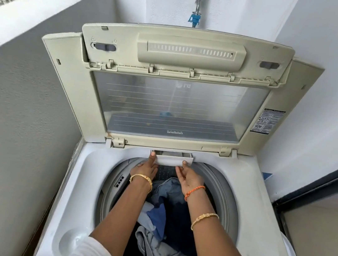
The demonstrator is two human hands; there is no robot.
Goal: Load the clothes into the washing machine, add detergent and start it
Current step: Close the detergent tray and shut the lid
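The top-loading washing machine [93, 160] stands with its lid [173, 106] raised upright. Its drum [111, 185] holds a heap of blue, grey and dark clothes [161, 232]. At the back rim of the opening, a white detergent drawer [172, 160] sticks out a little. My left hand [146, 167] holds the drawer's left end, thumb up against it. My right hand [189, 176] grips the right end, palm up with fingers under the drawer front. Both forearms reach over the clothes.
A grey wall [22, 117] closes in the left side. A tap with a blue hose fitting [195, 18] sits on the white wall behind the lid. A dark door frame [308, 188] runs along the right.
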